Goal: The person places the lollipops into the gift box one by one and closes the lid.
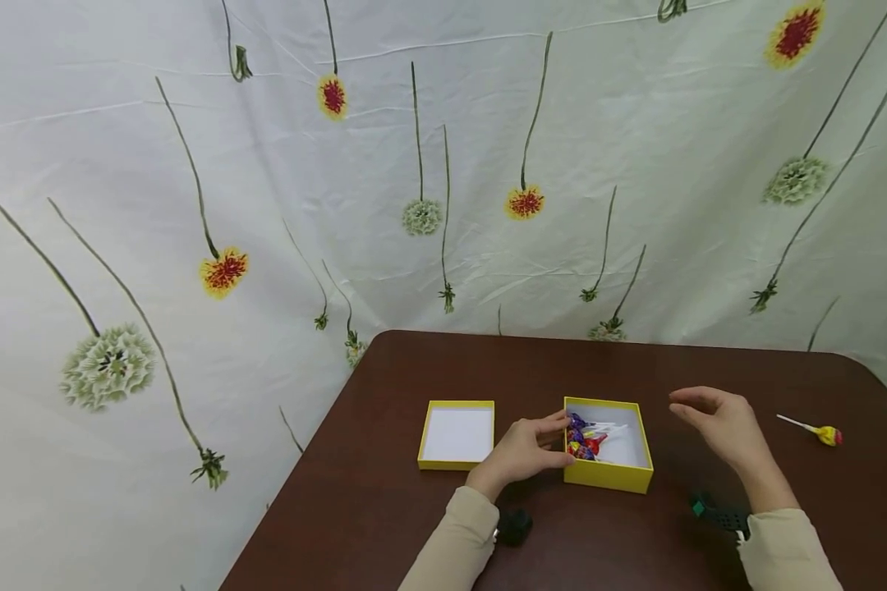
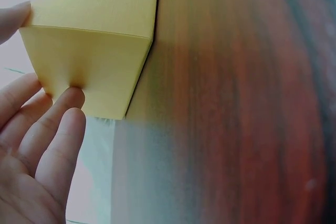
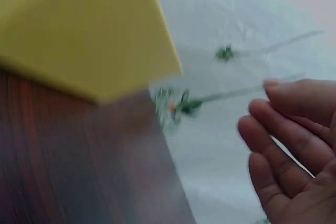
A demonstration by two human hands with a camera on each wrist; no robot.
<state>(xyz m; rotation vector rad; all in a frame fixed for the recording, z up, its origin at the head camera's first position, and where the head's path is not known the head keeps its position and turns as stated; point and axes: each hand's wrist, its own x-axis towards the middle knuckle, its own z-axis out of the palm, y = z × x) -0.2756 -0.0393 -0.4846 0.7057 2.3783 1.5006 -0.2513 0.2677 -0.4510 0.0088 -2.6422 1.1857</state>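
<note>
A yellow box with a white inside stands on the table, its top uncovered. Several lollipops in purple, red and yellow wrappers lie along its left part, white sticks pointing right. My left hand holds the box by its left end, thumb near the front corner and fingers towards the back one. In the left wrist view, fingertips press against the box's end wall. To the right of the box, my right hand hovers over the table with loosely bent fingers and nothing in them.
Left of the box lies a yellow-rimmed white lid. One lollipop in a yellow and pink wrapper rests on the right of the dark brown table. Behind hangs a white floral cloth.
</note>
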